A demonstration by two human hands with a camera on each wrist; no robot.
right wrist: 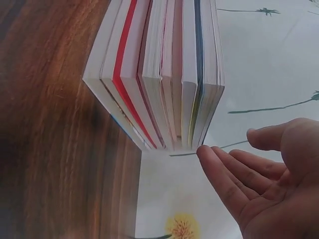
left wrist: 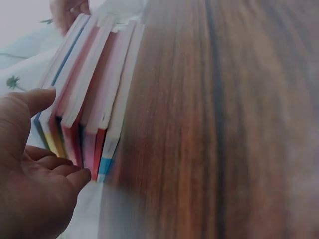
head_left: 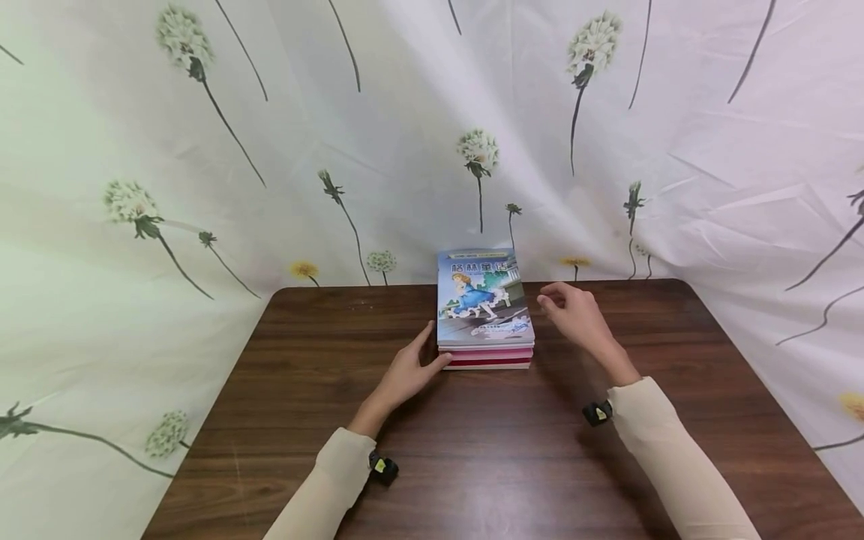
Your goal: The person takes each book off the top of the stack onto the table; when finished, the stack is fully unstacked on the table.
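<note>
A neat stack of several books lies at the back middle of the table. The top book has a blue cover with a girl in a blue dress and Chinese lettering. My left hand is at the stack's left side, its thumb by the front left corner; in the left wrist view the fingers lie along the spines, nearly straight. Off to the right of the stack, my right hand hovers with loosely bent fingers, holding nothing. The right wrist view shows white page edges near those fingertips.
A brown wood-grain table spreads in front of and around the books. Behind it hangs a white cloth printed with dandelions, close to the back edge. Small dark devices are strapped at both wrists.
</note>
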